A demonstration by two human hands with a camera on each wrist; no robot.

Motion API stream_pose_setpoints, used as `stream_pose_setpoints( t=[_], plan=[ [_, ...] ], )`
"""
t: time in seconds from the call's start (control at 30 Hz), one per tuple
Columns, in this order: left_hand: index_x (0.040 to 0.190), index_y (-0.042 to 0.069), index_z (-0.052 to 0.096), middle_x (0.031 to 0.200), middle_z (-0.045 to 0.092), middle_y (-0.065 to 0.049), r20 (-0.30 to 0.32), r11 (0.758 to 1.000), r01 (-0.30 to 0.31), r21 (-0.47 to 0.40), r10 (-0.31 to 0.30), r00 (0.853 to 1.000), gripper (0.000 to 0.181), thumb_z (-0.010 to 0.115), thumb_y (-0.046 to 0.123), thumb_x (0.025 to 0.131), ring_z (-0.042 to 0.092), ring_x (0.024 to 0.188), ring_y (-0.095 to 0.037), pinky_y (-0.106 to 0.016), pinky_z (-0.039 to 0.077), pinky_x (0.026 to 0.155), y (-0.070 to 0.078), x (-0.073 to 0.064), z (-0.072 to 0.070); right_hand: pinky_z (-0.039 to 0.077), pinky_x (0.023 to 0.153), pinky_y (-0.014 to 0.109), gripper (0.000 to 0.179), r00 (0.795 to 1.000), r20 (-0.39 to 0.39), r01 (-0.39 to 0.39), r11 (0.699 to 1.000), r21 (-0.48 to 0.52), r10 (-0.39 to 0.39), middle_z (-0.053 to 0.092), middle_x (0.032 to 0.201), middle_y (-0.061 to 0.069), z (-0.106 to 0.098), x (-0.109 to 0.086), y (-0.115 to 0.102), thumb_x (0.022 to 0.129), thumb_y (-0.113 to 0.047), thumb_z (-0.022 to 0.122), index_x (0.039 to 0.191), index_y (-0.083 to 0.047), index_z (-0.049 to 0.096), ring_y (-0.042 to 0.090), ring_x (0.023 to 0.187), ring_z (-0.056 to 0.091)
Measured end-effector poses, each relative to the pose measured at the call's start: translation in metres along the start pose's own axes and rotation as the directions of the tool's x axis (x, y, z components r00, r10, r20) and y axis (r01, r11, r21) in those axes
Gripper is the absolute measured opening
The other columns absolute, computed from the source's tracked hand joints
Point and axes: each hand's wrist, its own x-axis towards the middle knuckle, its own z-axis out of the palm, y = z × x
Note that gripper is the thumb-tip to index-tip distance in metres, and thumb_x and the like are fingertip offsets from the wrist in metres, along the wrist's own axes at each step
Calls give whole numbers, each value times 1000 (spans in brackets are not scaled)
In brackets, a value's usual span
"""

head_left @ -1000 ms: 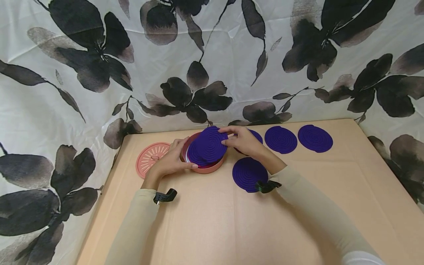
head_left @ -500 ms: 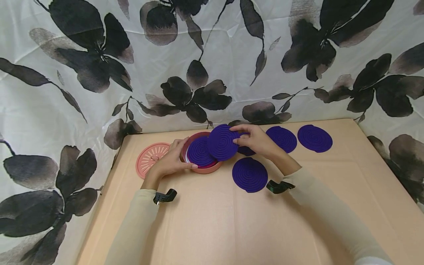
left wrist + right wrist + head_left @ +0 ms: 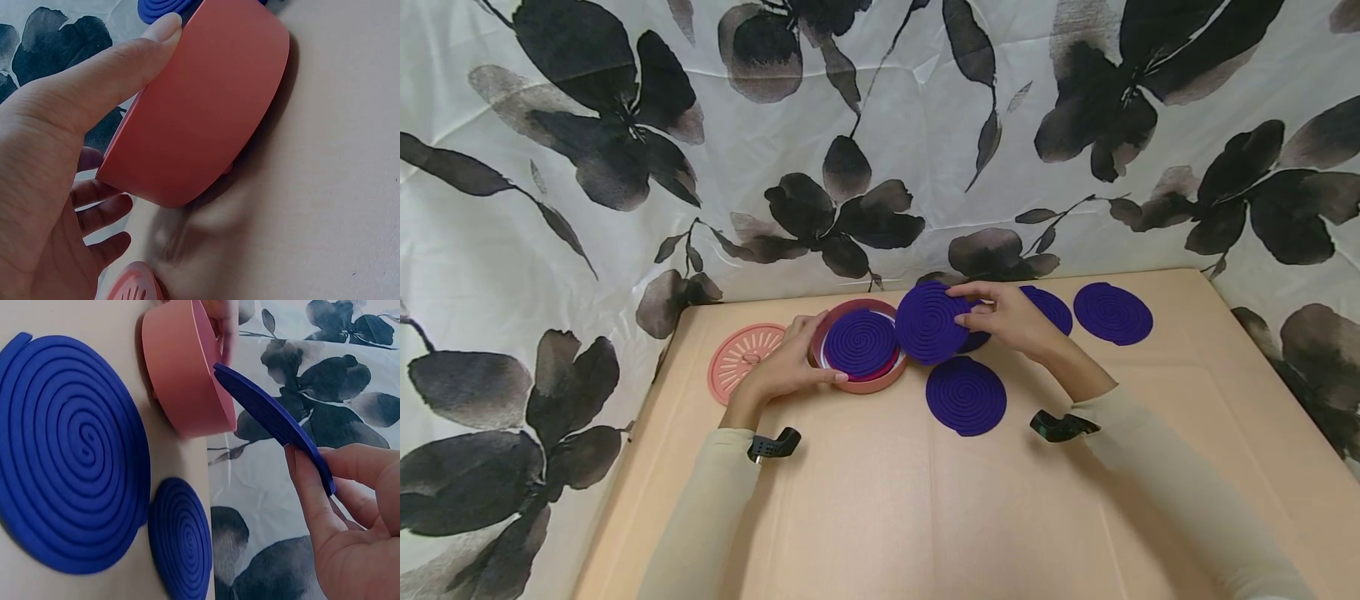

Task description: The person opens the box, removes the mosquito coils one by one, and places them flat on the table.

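Note:
A round pink mosquito coil holder [image 3: 880,385] stands at the back of the table. My left hand [image 3: 786,362] grips its side, the thumb at the rim in the left wrist view. Inside the holder lies a blue mosquito coil [image 3: 860,343], with red and white showing around its edge. Just right of the holder, my right hand [image 3: 1006,321] pinches another blue mosquito coil, the held coil [image 3: 931,323], by its edge between thumb and fingers. The held coil is raised and tilted in the right wrist view, and partly covers a coil [image 3: 976,340] lying behind it.
On the table, a flat coil [image 3: 966,397] lies in front of the right hand and two more, a partly hidden coil [image 3: 1052,308] and a far coil [image 3: 1113,313], at the back right. A slotted pink lid [image 3: 741,362] lies left of the holder. Patterned cloth [image 3: 880,125] hangs behind.
My right hand has lifted the held coil away from over the holder and moved it to the right, uncovering the coil inside. The left hand stays on the holder.

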Motion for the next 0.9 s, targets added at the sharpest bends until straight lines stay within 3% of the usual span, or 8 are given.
stream_pose_setpoints(
  t=[0.2,0.3,0.37,0.43,0.53,0.63,0.9],
  plan=[
    [163,20,21,148,36,-10,-4,1000,6,-16,-6,1000,124,86,65,68,36,140,-28,-59,35,114,-1,0,0,55,75,19,46,1000,9,-7,1000,6,7,53,147,12,-11,-9,3,95,-9,69,141,-7,60,9,84,64],
    [163,21,20,148,36,-10,-2,1000,6,-20,-6,1000,123,86,64,68,36,140,-28,-58,35,115,0,0,0,53,69,19,47,1000,7,-6,1000,13,6,60,135,13,-17,-12,6,94,-10,71,140,-8,61,8,71,58],
    [163,21,20,148,36,-9,0,1000,5,-19,-5,1000,123,85,64,68,36,140,-27,-58,35,115,0,0,0,47,59,21,47,1000,1,-9,1000,4,9,66,107,8,-21,-14,8,94,-11,72,140,-10,62,8,61,48],
    [163,21,20,148,36,-9,1,1000,2,-19,-2,1000,123,85,64,69,37,140,-27,-58,35,114,0,0,0,40,54,24,47,1000,-7,-15,1000,-15,15,62,97,7,-25,-17,9,94,-13,73,139,-12,62,8,58,42],
    [163,21,20,148,36,-9,3,1000,-2,-15,2,1000,123,85,65,69,37,139,-27,-58,36,114,-1,0,0,41,57,24,47,1000,-11,-26,999,-28,26,63,102,8,-29,-21,10,94,-14,72,139,-12,62,8,66,47],
    [163,21,20,148,36,-10,2,1000,-5,-11,5,1000,123,85,65,69,37,139,-27,-58,36,113,-2,1,0,43,61,24,47,999,-8,-40,999,-26,40,60,128,15,-34,-26,12,95,-13,71,140,-9,60,8,74,51],
    [164,22,19,148,36,-10,4,1000,-5,-1,5,1000,123,84,66,68,36,139,-27,-58,37,113,-3,2,-1,50,65,27,48,996,-12,-84,994,-68,83,65,109,10,-46,-39,19,96,-18,71,142,-11,59,12,79,57]
  ],
)
